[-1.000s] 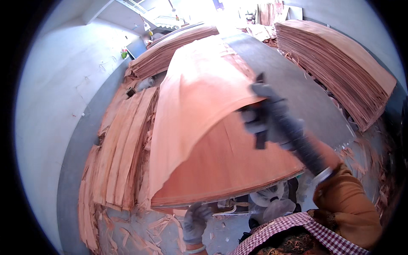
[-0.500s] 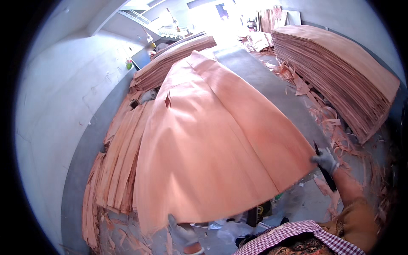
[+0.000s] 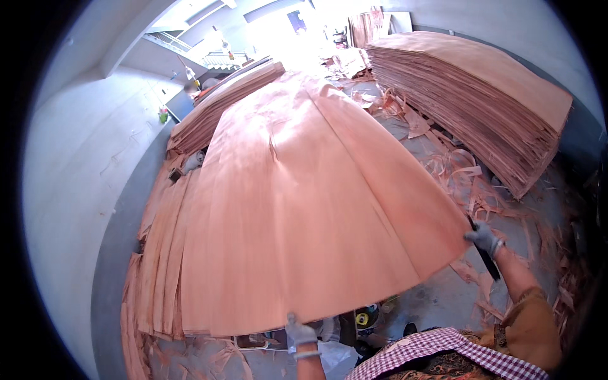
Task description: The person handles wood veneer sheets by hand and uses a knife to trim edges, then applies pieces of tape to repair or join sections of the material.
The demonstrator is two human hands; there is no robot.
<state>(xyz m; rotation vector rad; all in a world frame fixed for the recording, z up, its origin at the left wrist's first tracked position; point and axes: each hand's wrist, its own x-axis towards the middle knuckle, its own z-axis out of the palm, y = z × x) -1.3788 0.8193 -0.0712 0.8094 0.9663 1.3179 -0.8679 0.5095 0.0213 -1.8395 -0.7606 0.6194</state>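
Note:
A large, thin, pinkish wood veneer sheet (image 3: 297,228) spreads across the middle, with a small split (image 3: 272,147) in its far part and a long seam down its right side. My left hand (image 3: 301,333), in a grey glove, pinches the near edge, thumb on top. At the near right corner my gloved right hand (image 3: 484,238) is closed on the sheet, and it also holds a long, dark, blade-like tool (image 3: 488,265) pointing down toward my forearm. The fingers under the sheet are hidden.
A tall veneer stack (image 3: 468,95) stands at the far right, another stack (image 3: 221,104) at the far left. Narrow veneer strips (image 3: 161,266) lie left of the sheet. Torn scraps (image 3: 456,166) litter the floor on the right. A wall (image 3: 88,171) runs along the left.
The near left part of the sheet has swung right and flattened, and my left hand has moved right along with it. The sheet now covers the grey surface at its far right. My right hand keeps its grip.

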